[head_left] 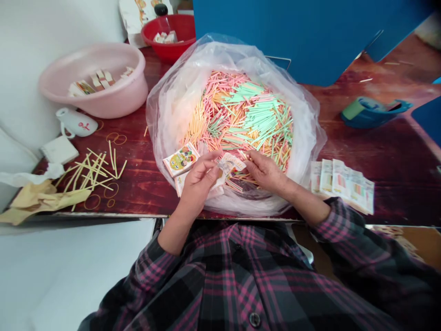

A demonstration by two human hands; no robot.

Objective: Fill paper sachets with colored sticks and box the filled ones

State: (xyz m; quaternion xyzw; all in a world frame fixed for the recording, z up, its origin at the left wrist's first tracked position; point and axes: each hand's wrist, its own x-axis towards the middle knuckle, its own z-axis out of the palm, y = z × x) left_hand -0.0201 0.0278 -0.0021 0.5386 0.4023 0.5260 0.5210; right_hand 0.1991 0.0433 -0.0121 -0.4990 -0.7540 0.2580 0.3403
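Note:
A small printed paper packet (231, 162) is between my two hands, over the near side of a clear plastic bag (303, 105). My left hand (200, 178) is closed on the packet's left side. The fingers of my right hand (265, 170) are pinched together at its right end, on what look like a few thin coloured sticks; their tips are partly hidden. Inside the open bag lies a big heap of thin pink, orange, yellow and green sticks (241, 110). Just left of my left hand, a stack of flat printed packets (181, 159) rests on the bag's near edge.
Filled packets (341, 181) lie overlapping at the right. At the left are loose yellow sticks (91, 168), rubber bands (92, 201), a tipped white mug (77, 123) and a pink basin (138, 78). A red basin (188, 34) stands behind, a blue basket (372, 115) far right.

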